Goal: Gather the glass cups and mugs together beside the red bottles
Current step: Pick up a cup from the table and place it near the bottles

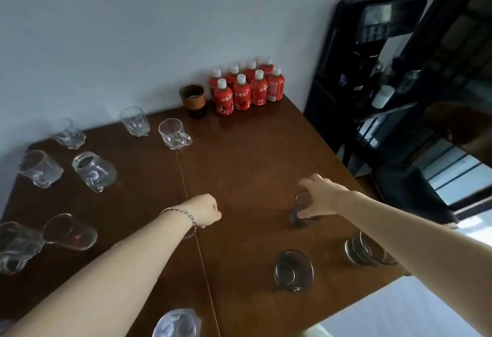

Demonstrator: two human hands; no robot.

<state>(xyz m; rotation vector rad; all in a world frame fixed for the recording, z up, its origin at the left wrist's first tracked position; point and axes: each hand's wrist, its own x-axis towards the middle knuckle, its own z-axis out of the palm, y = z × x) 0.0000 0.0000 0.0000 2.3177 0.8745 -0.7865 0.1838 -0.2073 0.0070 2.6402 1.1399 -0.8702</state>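
Glass cup [302, 207] empty, right hand [320, 198] fingers around it

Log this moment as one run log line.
stage: gathering, early | right hand: gripping glass cup | left hand: fisted, empty | red bottles: back corner | other glasses: scattered

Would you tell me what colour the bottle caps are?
White, on the red bottles; clearest in the head view.
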